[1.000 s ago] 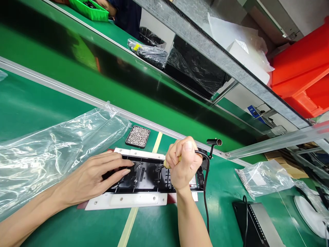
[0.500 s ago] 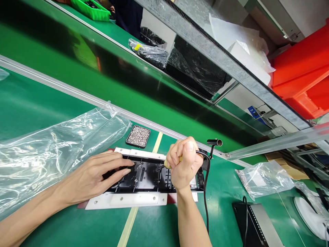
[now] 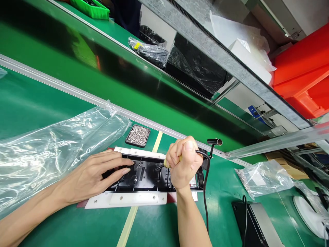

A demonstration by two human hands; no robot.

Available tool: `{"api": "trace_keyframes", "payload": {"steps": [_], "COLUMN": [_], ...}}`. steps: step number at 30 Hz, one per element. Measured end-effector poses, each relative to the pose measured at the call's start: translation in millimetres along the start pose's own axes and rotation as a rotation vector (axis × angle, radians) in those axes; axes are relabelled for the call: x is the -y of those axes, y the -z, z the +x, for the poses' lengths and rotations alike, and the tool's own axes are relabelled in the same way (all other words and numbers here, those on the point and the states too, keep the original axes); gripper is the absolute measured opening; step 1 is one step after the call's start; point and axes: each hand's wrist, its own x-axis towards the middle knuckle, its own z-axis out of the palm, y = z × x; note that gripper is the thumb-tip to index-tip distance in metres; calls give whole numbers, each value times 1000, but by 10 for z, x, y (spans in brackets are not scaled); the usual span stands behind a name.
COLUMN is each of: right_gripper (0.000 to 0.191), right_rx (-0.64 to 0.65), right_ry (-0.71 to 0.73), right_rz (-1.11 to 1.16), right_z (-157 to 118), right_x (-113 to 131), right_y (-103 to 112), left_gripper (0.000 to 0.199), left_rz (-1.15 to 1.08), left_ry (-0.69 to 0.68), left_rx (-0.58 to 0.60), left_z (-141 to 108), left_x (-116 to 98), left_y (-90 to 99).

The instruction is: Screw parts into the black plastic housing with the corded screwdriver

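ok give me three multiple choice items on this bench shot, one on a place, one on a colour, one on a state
1. Where does the tray of screws lie?
A. on the bench just beyond the black panel
B. inside the clear plastic bag
C. on the red bins

2. What colour is the bench surface?
A. grey
B. green
C. blue

3. What is the right hand doing?
A. lying open on the bench
B. closed in a fist around a corded tool
C. pinching a plastic bag

Answers:
1. A, the tray lies past the panel's far edge, beside the yellow line.
2. B, the surface is green all round the panel.
3. B, the fingers are curled round the tool's handle, its tip at the panel, while the left hand rests flat on the panel.
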Motion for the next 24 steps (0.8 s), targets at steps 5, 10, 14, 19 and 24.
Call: {"api": "trace_keyframes", "payload": {"steps": [5,10,14,19,24], "right_gripper": [57,57,57,57,55], "right_rx": [-8,-14,-15,-17,-21], "right_ry": [-19,-21,-10,-16,-24], "right_rz": [-47,-42,-24,-18,8], "right_z": [-1,-6,-2,0,-7], "right_x": [0,0,7,8,5], "right_y": [3,4,0,-3,-3], "left_gripper": [24,25,25,25,24], "left_rz": [-4,-6,-5,-7,0], "left_ry": [10,24,22,26,15], "left_rx": [4,4,14,-1,-8], "left_z": [20,5,-5,7,10], "left_x": [-6,12,20,12,5], "left_y": [-8,-13,-11,-10,-16]}}
